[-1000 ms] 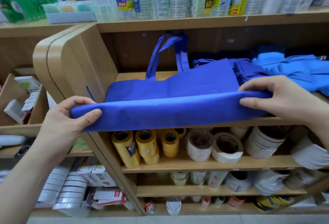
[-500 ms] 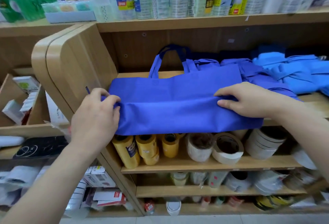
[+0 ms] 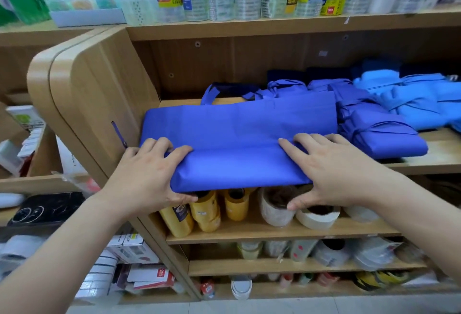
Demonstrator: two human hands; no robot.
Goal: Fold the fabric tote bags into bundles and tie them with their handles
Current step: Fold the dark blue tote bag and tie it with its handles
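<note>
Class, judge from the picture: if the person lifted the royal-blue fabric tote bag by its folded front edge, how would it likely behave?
The royal-blue fabric tote bag would probably sag, since its front fold already droops past the wooden shelf edge. It looks light, thin cloth. The fold may spring open, as both the left hand and right hand pinch it.

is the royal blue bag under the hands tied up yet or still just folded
Folded, not tied: the bag lies as a flat strip, handles loose behind.
</note>
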